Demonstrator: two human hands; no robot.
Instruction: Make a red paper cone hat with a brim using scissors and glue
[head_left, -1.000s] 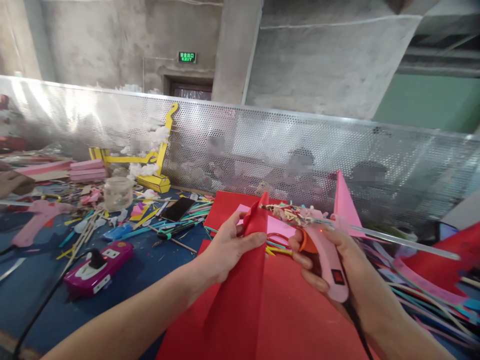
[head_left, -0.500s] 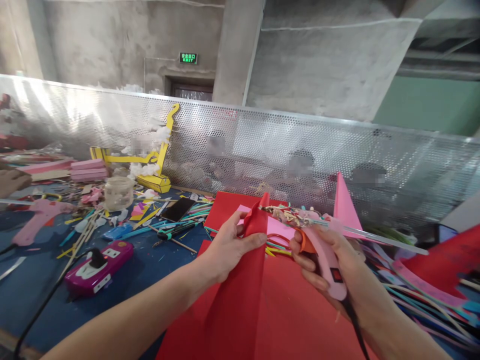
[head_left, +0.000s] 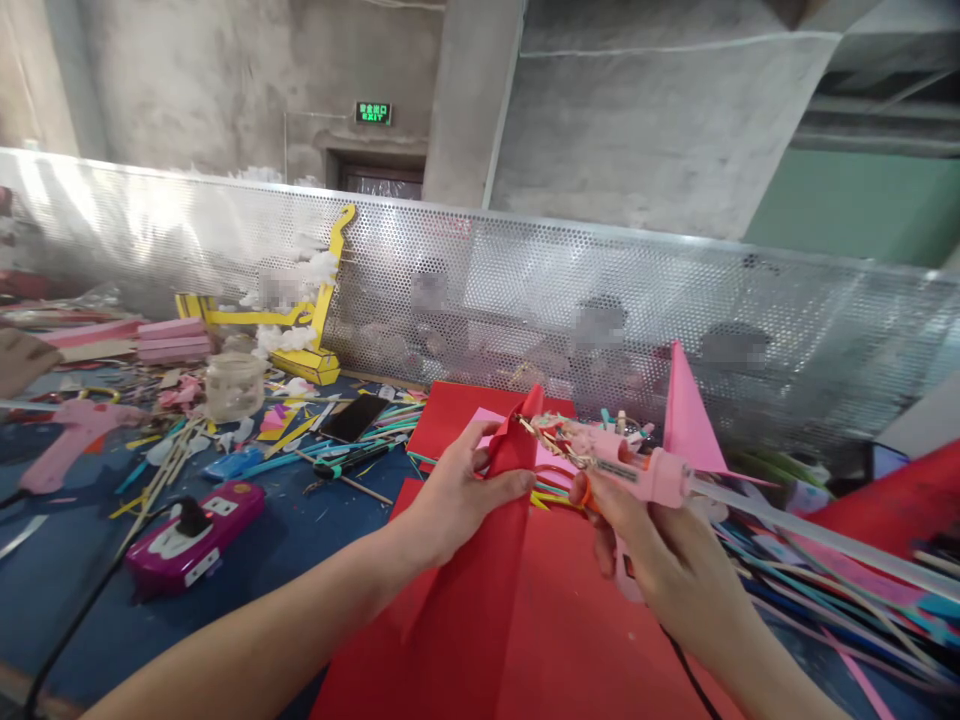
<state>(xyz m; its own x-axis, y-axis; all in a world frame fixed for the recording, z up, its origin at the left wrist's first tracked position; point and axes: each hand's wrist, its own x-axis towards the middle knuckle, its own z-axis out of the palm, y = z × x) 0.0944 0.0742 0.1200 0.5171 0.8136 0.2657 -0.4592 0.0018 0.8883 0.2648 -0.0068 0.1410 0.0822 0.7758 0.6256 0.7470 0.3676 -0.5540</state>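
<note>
- The red paper (head_left: 480,590) is folded to a peak and stands up from the counter (head_left: 67,590), its tip just below the metal mesh screen (head_left: 480,290).
- The left hand (head_left: 457,495) pinches the paper near the peak, thumb on the near face, fingers (head_left: 480,440) curled behind it.
- The right hand (head_left: 660,560) is closed around the handle of a pink glue gun (head_left: 637,470), just right of the paper's peak; its crusted nozzle touches or nearly touches the peak.
- A clear glue stick (head_left: 825,535) juts out of the gun's back, away from the paper.
- A pink paper cone (head_left: 686,425) stands behind the gun, right of the red paper.
- Left of the paper lie a black phone (head_left: 355,417), a magenta power strip (head_left: 195,535), a glass jar (head_left: 234,385) and a second pink glue gun (head_left: 71,440).
- Coloured paper strips (head_left: 825,590) lie to the paper's right.
</note>
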